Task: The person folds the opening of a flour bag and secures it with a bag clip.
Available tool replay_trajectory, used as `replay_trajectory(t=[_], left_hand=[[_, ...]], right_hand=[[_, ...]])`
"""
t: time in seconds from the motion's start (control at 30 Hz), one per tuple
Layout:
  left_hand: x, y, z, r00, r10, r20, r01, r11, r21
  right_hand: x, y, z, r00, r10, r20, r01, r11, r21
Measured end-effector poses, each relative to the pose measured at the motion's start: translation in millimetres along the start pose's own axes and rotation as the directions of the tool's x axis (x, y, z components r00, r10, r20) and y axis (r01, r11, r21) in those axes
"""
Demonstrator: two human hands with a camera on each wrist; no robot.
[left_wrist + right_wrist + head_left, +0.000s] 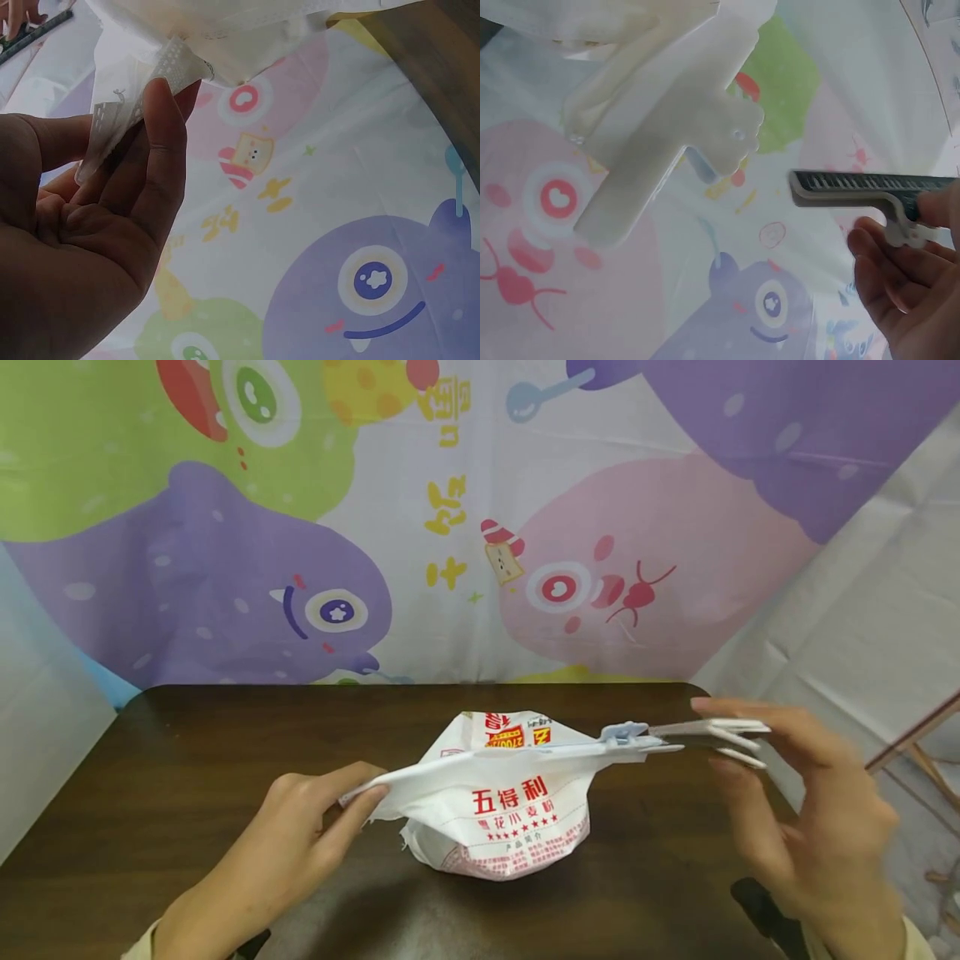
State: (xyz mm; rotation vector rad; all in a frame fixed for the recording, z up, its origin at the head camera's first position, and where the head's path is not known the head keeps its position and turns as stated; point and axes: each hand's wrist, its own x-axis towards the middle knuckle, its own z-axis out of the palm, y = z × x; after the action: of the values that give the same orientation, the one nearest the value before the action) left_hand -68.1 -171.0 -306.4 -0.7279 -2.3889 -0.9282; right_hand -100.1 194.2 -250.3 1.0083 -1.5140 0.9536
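A white flour bag (517,806) with red lettering hangs over or stands on the table, its top folded into a narrow strip. My left hand (288,843) pinches the left end of that fold between thumb and fingers; the left wrist view shows the perforated edge (120,120) there. A white sealing clip (660,135) sits across the right part of the fold, its end sticking out past the bag. Beyond it, apart from the bag, my right hand (828,814) holds a second bag clip (847,191), white with a dark toothed inner side.
The dark brown table (187,743) lies beneath. A cartoon-printed cloth (480,635) hangs right behind its far edge, and pale sheeting (870,602) covers the right side. Thin wooden legs (926,768) stand beyond the table at the right.
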Motion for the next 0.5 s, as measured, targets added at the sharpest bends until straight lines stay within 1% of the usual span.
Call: replay_trajectory(t=[0.1, 0.17, 0.23, 0.37, 0.5], left_hand=[[0.1, 0.2, -0.1, 1.0, -0.001, 0.002, 0.001, 1.0, 0.003], [0.3, 0.6, -0.2, 1.0, -0.004, 0.006, 0.004, 1.0, 0.005], [0.4, 0.8, -0.2, 1.0, -0.009, 0.01, 0.008, 1.0, 0.003], [0.2, 0.7, 0.1, 1.0, -0.01, 0.011, 0.01, 1.0, -0.004], [-0.6, -0.6, 0.3, 1.0, 0.004, -0.001, -0.004, 1.0, -0.014]], right_hand=[[-2.7, 5, 1, 0.999, 0.003, -0.042, 0.002, 0.994, 0.111], [-5.1, 8, 2, 0.997, -0.006, -0.071, 0.016, 0.989, 0.148], [-7.4, 9, 3, 0.997, -0.013, -0.071, 0.024, 0.986, 0.166], [-4.4, 6, 7, 1.0, -0.021, -0.016, 0.024, 0.983, 0.184], [5.9, -1, 14, 0.998, -0.032, 0.046, 0.024, 0.987, 0.16]])
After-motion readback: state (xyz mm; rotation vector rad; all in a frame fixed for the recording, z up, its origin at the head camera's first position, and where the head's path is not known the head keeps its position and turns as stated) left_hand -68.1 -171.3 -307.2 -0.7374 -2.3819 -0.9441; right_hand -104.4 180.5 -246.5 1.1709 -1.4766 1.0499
